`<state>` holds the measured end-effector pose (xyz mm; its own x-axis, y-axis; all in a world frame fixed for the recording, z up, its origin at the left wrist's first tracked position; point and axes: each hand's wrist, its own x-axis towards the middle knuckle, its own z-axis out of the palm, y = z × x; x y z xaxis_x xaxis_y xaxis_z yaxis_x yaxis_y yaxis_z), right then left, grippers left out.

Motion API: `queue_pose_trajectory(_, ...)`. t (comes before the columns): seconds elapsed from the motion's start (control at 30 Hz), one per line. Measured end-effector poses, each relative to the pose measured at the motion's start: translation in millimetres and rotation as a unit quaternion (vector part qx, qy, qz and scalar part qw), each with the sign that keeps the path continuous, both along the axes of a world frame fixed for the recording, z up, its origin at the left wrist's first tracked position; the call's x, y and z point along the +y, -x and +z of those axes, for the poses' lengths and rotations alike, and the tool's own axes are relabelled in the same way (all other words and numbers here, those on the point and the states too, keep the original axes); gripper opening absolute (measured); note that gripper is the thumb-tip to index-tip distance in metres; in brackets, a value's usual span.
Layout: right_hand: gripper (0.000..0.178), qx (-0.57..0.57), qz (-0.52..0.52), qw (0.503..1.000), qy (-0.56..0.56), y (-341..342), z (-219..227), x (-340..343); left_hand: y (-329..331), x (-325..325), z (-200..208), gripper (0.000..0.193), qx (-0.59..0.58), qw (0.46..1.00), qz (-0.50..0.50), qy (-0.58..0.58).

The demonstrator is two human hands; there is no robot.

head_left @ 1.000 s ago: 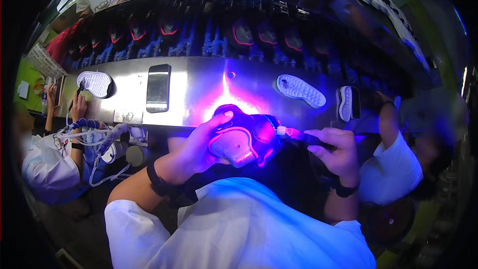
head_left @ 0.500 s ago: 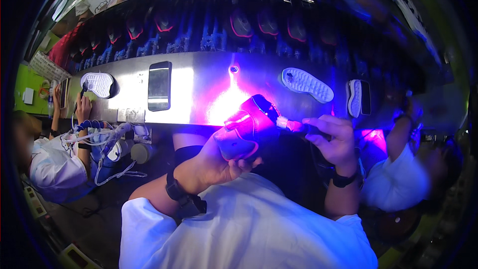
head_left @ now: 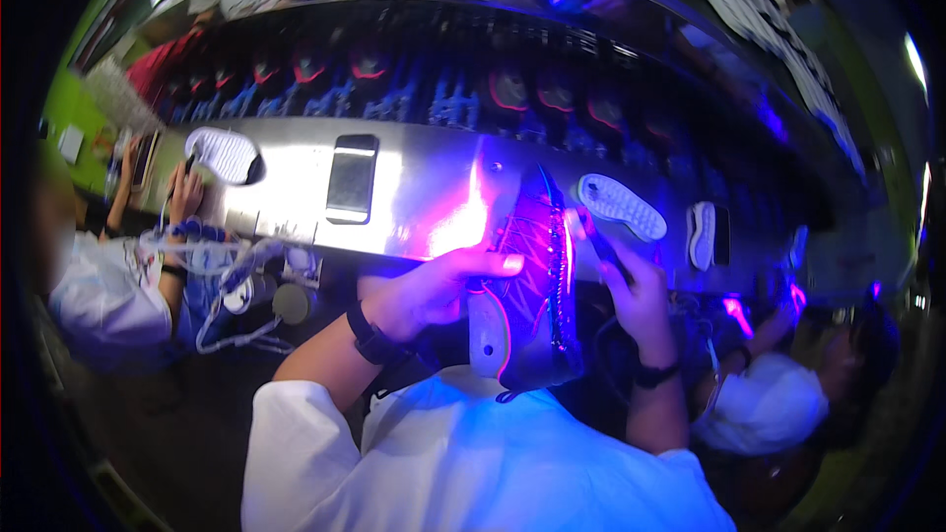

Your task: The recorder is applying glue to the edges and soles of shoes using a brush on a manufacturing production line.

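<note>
My left hand grips a dark shoe upper with red lines and a grey patch near the heel. The upper is held over the bench's near edge, its toe pointing away from me and its lower edge turned to the right. My right hand is closed around the dark handle of a small brush. The brush's pale head is at the upper's right edge, near the toe; whether it touches is not clear. A white shoe sole lies on the bench just beyond the brush.
On the metal bench lie a black phone, a left-hand sole by a co-worker's hand, and another sole at right. Several dark, red-trimmed shoe pieces stand along the back. Another person sits at right.
My left hand has turned the shoe upper so its toe points away and its length shows. The brush has moved up along its right edge. The whole view has shifted slightly.
</note>
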<state>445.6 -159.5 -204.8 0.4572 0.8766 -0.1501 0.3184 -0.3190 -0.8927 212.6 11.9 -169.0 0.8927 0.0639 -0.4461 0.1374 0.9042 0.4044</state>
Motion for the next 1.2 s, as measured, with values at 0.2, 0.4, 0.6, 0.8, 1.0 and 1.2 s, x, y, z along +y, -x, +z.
queue_pose_trajectory(0.2,0.039,-0.066,0.023,0.987,-0.143,32.7,-19.0,1.2,-21.3,47.5,16.3,0.089,-0.01,0.974,0.006,-0.225)
queue_pose_trajectory(0.4,0.055,0.209,0.005,0.976,-0.054,19.0,-42.1,-35.8,-34.6,177.6,-47.1,0.095,0.26,0.733,0.034,-0.628)
queue_pose_trajectory(0.6,0.058,0.267,-0.159,0.95,-0.007,-14.8,-43.6,-47.9,-84.4,312.8,-65.0,0.066,0.479,0.479,-0.071,-0.732)
queue_pose_trajectory(0.8,0.054,0.245,-0.207,0.946,0.041,-14.8,-60.2,-54.2,-93.9,370.8,-127.9,0.066,0.483,0.391,-0.077,-0.78)
queue_pose_trajectory(1.0,0.051,0.249,-0.249,0.935,0.037,-22.3,-89.7,-44.4,-128.4,362.6,-146.2,0.048,0.382,0.489,-0.062,-0.782)
queue_pose_trajectory(1.2,0.051,0.264,-0.241,0.934,0.001,-21.0,-99.2,-6.8,-210.7,250.6,-223.7,0.038,0.492,0.216,0.407,-0.739)
